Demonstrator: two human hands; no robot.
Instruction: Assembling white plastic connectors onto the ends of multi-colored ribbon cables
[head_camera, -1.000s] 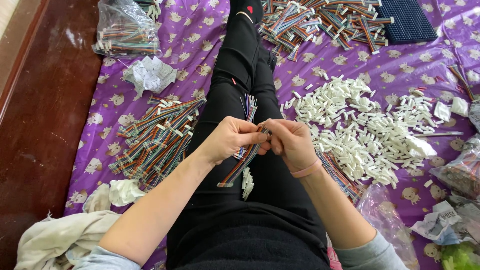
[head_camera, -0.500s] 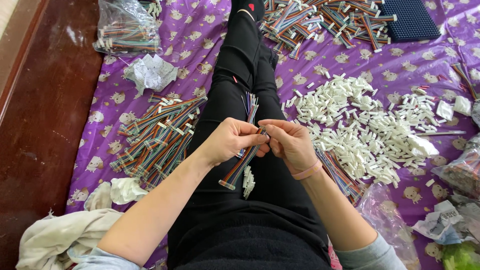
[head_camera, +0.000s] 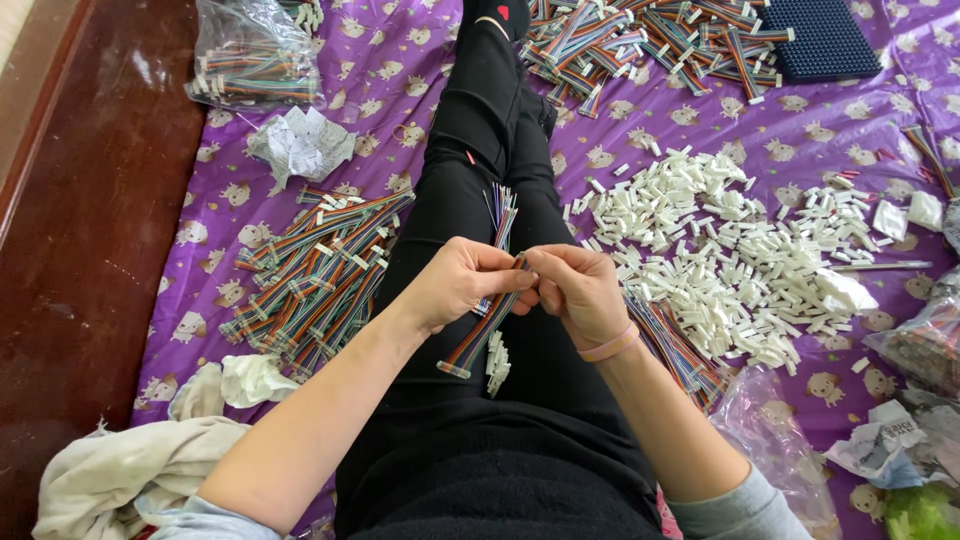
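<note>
My left hand (head_camera: 458, 285) and right hand (head_camera: 578, 290) pinch one rainbow ribbon cable (head_camera: 482, 333) above my lap, fingers pressed on it.

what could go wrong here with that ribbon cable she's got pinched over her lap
1. The rainbow ribbon cable is pinched only by fingertips of the left hand and right hand; a loose grip could drop it onto the lap.
2. The small white connectors lying on the black trousers might slide off with any leg shift.
3. Loose wires fanning out beyond the hands may snag or bend.
</note>
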